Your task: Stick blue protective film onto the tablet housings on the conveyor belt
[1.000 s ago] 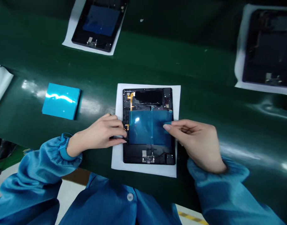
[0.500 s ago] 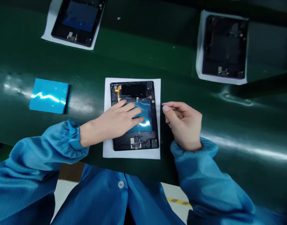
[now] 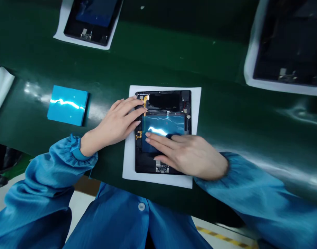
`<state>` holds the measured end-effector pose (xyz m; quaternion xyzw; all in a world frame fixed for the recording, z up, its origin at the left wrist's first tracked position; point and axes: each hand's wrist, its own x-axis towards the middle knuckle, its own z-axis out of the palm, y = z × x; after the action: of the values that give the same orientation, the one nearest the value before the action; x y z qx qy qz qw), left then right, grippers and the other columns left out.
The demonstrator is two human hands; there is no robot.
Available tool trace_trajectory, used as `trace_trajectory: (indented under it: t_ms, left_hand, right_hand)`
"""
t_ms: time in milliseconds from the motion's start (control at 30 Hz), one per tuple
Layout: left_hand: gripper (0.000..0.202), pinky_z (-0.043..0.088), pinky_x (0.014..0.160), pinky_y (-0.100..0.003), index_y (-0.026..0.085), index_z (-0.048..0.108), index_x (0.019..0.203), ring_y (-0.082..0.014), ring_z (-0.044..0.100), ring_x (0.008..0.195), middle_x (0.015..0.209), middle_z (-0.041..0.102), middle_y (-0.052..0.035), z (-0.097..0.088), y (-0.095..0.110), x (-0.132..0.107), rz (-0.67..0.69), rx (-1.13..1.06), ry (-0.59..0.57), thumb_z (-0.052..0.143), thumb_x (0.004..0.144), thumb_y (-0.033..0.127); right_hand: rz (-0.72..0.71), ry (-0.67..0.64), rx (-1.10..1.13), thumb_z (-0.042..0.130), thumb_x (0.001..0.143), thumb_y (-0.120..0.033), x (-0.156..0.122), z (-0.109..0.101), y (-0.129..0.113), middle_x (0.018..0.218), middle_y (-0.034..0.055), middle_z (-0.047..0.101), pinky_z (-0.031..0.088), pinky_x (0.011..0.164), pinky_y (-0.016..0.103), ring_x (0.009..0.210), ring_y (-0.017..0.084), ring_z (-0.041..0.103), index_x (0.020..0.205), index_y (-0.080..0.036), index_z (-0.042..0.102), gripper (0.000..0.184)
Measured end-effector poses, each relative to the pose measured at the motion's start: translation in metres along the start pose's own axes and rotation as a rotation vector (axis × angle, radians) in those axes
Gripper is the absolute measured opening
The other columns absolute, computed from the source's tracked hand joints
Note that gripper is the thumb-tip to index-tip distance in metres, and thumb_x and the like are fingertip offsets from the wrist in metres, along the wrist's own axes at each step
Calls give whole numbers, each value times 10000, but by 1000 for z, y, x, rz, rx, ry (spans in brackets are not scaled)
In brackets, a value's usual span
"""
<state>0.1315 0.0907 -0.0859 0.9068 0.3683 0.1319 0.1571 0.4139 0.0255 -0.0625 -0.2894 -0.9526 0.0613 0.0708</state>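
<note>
An opened tablet point(image 3: 148, 162) lies on a white foam sheet point(image 3: 129, 173) in front of me. Glossy blue film point(image 3: 171, 122) covers the battery area in its middle. My left hand point(image 3: 122, 119) rests at the tablet's left edge, fingers spread, tips by the orange flex cable point(image 3: 145, 100). From the right, my right hand point(image 3: 184, 152) lies over the lower part of the film, its fingers stretched out with the tips on the film. It hides the tablet's lower right corner. Neither hand grips anything.
A stack of blue film sheets point(image 3: 67, 105) sits to the left on the green table point(image 3: 158, 62). Farther back are two more opened tablets, one at the upper left point(image 3: 96, 31) and one at the upper right point(image 3: 290, 45). A white sheet point(image 3: 0, 86) shows at the left edge.
My right hand has moved left from beside the tablet onto the blue film, its fingers now straightened. My left hand has shifted off the film to the tablet's upper left edge. The view has shifted.
</note>
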Motion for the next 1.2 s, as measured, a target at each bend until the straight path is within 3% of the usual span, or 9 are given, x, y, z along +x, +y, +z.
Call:
trace_trajectory:
  t_ms: [133,333,500,667,833,1033,1200]
  left_hand:
    - [408,404,1310,-597,212,616,1493,-345,488,1599,1606,613,-159,4,1,-1,-13,-23,-23,518,1097,194]
    - [407,399,1309,-605,224,596,1495,-346,476,1603,1612,605,-143,2,5,1,-24,-44,-27,500,1100,205]
    - [386,405,1304,-602,228,601,1479,-346,489,1592,1598,615,-133,3,6,1,-25,-33,-22,480,1112,228]
    - [390,410,1304,-593,215,601,1485,-348,497,1586,1600,612,-142,2,6,1,-20,-40,-21,485,1113,224]
    - [405,409,1297,-606,217,618,1479,-357,505,1577,1587,618,-144,2,4,2,-25,-42,-21,508,1089,202]
    - [397,431,1268,-569,214,639,1459,-329,526,1554,1560,637,-139,4,-3,1,-14,-10,-3,480,1096,224]
    - [308,521,1128,-523,188,725,1303,-338,656,1350,1397,726,-134,-11,-1,25,-63,52,-53,536,1072,265]
  right_hand:
    - [13,12,-52,547,1135,-319,17,3,13,1578,8,657,555,589,359,662,156,703,1499,-199,723,422]
    - [-36,24,47,560,1115,-292,11,2,8,1546,-4,683,534,540,372,610,156,660,1435,-189,768,396]
    - [82,85,60,627,1094,-293,4,1,10,1516,25,703,516,541,388,598,165,691,1424,-207,774,372]
    - [-33,5,131,589,1109,-293,-6,-2,8,1530,7,694,528,513,381,584,166,673,1425,-199,770,376]
    - [272,-30,69,619,1102,-452,-29,-2,22,1505,31,709,565,566,368,714,207,793,1513,-276,723,459]
    - [196,-16,252,627,1096,-385,-72,-3,16,1433,16,769,611,619,331,736,184,800,1454,-322,759,387]
    - [368,37,46,558,1117,-494,-51,7,32,1530,69,697,569,589,354,760,224,811,1522,-250,715,499]
